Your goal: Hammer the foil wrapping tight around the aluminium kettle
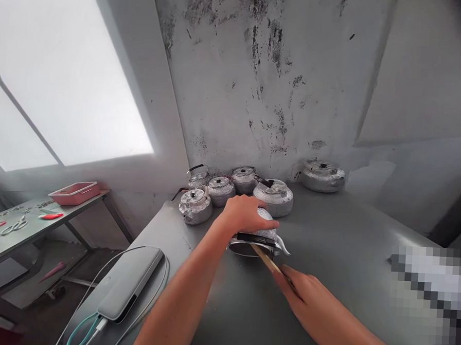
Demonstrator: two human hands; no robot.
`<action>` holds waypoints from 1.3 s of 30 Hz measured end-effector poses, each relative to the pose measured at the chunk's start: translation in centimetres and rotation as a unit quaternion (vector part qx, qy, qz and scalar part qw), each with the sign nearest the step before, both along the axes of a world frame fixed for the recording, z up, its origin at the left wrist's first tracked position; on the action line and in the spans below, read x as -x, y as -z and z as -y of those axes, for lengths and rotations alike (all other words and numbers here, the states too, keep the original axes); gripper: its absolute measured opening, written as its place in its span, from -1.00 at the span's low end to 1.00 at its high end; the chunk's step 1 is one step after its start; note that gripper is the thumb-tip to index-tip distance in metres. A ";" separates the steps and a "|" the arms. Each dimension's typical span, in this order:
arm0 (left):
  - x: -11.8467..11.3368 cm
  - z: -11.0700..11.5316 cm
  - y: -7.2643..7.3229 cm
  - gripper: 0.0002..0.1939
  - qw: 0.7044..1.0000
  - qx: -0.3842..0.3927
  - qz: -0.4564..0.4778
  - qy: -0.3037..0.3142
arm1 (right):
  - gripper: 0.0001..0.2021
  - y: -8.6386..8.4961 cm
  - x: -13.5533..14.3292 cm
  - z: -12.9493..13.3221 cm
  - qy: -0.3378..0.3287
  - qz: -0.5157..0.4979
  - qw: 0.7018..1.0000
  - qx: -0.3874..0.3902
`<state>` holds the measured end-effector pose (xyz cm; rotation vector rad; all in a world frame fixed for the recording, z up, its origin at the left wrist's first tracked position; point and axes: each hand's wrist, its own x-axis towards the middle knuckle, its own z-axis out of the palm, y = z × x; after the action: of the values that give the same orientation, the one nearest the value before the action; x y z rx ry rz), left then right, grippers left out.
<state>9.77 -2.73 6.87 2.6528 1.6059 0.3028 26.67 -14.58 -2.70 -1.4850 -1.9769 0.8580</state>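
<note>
Table (pixel 246 317), kettle (pixel 268 233) and stick (pixel 267 260)

Table: grey. Kettle: silver, above the table, tipped on its side beneath the left hand (pixel 247 213), thumb and fingers parted around its body; mouth (pixel 244 249) toward the wearer, spout (pixel 283 246) to the right. Stick: fingers of the right hand (pixel 299 289) closed round it, front part projecting beyond them; long axis slanting lower right to upper left, far end at the mouth.

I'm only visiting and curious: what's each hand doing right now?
Left hand: closed on the tipped kettle, holding it.
Right hand: closed, holding a wooden stick, its end at the kettle's mouth.
</note>
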 end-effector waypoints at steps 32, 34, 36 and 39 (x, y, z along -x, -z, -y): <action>0.0 0.1 0.0 -0.38 1.000 -0.002 0.006 0.006 | -0.58 -0.1 0.3 0.3 -0.007 0.000 1.000 -0.007; 0.0 0.1 0.0 -0.39 1.000 0.000 0.008 0.006 | -0.57 -0.2 0.3 0.3 -0.010 0.000 1.000 0.003; 0.0 0.0 -0.1 -0.39 1.000 0.004 0.011 0.005 | -0.56 -0.2 0.3 0.4 -0.008 -0.006 1.000 0.010; 0.0 0.0 -0.1 -0.38 1.000 0.005 0.011 0.000 | -0.56 -0.1 0.5 0.4 -0.008 -0.015 1.000 0.019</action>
<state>9.74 -2.77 6.93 2.6316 1.5973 0.3224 26.22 -15.02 -2.56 -1.4714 -1.9644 0.9248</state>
